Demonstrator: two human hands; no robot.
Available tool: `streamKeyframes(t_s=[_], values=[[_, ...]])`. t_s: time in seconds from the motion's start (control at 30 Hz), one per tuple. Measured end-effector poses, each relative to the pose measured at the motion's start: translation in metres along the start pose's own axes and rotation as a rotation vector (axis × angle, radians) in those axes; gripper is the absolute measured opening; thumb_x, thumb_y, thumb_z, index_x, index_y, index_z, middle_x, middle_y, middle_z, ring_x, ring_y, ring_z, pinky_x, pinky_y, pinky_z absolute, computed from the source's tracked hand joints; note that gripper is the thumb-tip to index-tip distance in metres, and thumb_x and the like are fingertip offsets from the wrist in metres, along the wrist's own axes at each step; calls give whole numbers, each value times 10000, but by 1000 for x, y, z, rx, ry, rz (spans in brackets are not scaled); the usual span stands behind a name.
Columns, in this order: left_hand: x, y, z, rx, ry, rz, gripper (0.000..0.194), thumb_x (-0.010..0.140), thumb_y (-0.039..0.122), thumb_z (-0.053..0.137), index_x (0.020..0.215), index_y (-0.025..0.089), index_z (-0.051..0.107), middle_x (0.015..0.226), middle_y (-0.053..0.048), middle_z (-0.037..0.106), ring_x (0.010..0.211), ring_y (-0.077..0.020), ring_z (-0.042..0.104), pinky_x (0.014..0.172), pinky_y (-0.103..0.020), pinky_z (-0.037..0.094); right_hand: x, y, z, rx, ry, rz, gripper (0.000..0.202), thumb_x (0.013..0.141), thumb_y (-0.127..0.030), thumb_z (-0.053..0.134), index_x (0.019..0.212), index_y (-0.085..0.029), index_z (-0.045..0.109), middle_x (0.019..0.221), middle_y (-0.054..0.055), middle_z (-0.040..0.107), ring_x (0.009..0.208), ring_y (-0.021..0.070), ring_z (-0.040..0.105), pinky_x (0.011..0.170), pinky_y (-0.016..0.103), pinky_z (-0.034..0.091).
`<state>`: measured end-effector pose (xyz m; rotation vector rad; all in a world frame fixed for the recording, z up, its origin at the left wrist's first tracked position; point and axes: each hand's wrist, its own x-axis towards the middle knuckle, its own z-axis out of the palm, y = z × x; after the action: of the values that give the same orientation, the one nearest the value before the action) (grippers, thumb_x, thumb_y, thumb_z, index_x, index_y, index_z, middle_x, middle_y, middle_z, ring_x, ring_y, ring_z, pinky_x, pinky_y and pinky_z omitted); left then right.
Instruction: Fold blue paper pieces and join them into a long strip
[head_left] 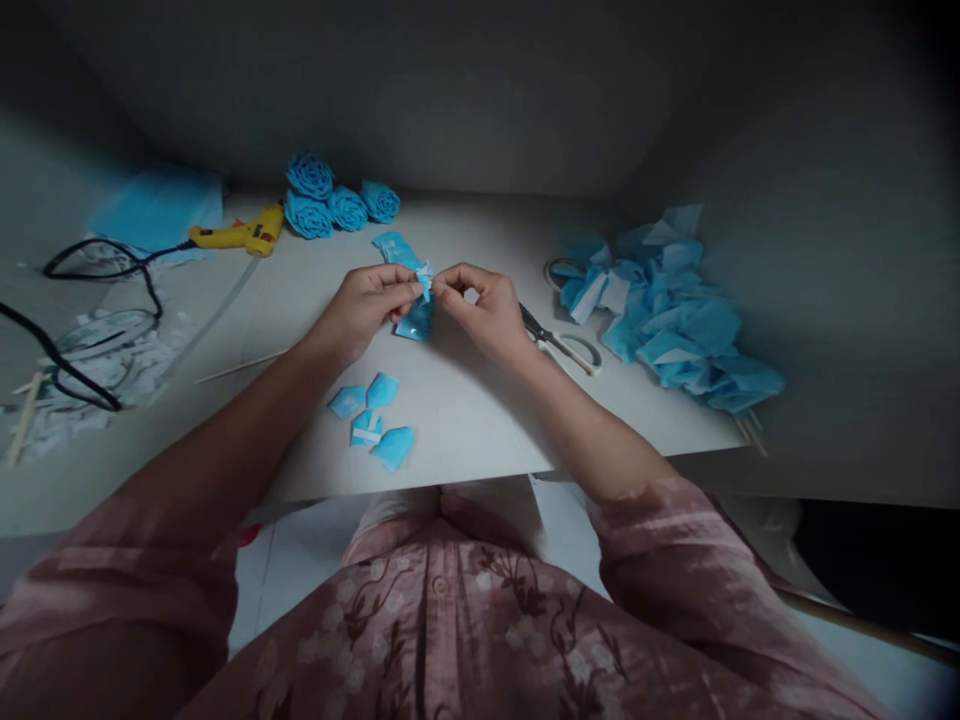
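A small folded piece of blue crepe paper (424,280) with a pale edge is pinched between the thumb and fingers of my left hand (366,308). On its other side, my right hand (486,308) has thumb and forefinger pressed together at the paper's edge. Beneath the hands a blue crepe strip (414,324) lies on the table, partly covered by my fingers. Nearer to me lie several cut blue paper petals (392,447), one with a white strip across it. Scissors (559,345) with pale handles rest beside my right wrist, their blades partly hidden.
Several blue paper roses (310,215) sit at the back, near a yellow glue gun (247,234) with a black cord. Blue sheets (161,210) and white scraps (112,370) lie left. A thin stick (238,367) is by my left forearm. Crumpled blue paper pieces (675,315) pile up right.
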<state>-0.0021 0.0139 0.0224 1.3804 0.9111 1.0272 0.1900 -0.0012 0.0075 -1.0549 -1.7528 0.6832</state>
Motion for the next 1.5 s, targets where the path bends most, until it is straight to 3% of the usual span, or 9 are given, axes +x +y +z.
streamKeyframes(t_s=[0.3,0.43,0.63,0.83,1.0,1.13,1.23,1.4,1.5], values=[[1,0,-4,-15,9,19,331,779,344,845,646,220,568,573,14,491,522,-111,431,519,-282,369,4,1,0,54,61,81,238,956,-399,684,816,-207,698,778,-2,658,795,162,574,794,305,499],[5,-3,-8,-61,29,16,308,767,321,832,647,216,569,577,13,489,529,-107,437,518,-273,359,8,6,-2,143,72,124,273,936,-452,734,823,-203,730,837,16,710,847,172,631,833,316,533],[6,-1,-14,-155,-15,0,233,733,240,772,633,195,566,571,12,498,537,-96,465,528,-231,378,11,7,-11,316,138,200,395,930,-618,768,1058,-245,792,948,47,746,1007,208,710,955,362,583],[3,2,-14,69,-150,-37,171,748,235,797,692,182,644,586,10,549,533,-103,468,526,-246,382,8,8,-16,346,-76,171,510,922,-616,770,1257,-232,785,1100,68,791,1062,237,714,1068,447,581],[3,0,-12,167,-132,-4,94,726,197,744,709,188,652,559,37,510,523,-98,439,522,-240,354,8,16,-16,330,-202,99,593,884,-630,832,1307,-218,778,995,39,757,984,210,712,960,387,600],[3,-3,-12,220,-134,23,77,742,182,708,714,191,637,562,39,520,521,-101,447,521,-242,345,11,27,-12,284,-201,66,517,905,-536,835,1310,-221,769,918,15,709,880,176,668,866,345,589],[5,-4,-11,230,-72,55,37,770,168,681,785,196,662,590,40,548,528,-107,455,520,-251,340,13,34,-9,251,-147,60,407,949,-470,770,1275,-227,778,897,11,698,872,177,664,862,348,581],[7,-4,-5,296,145,236,84,828,193,696,763,200,644,644,37,576,603,-110,493,584,-265,391,11,31,-5,153,-38,34,358,981,-393,682,1282,-223,777,931,22,730,918,193,687,923,374,586],[3,-4,-1,414,171,292,66,813,196,738,779,199,682,630,46,577,610,-109,493,592,-264,382,8,26,-2,101,3,14,369,963,-356,669,1285,-214,782,969,31,767,959,202,713,967,385,590]])
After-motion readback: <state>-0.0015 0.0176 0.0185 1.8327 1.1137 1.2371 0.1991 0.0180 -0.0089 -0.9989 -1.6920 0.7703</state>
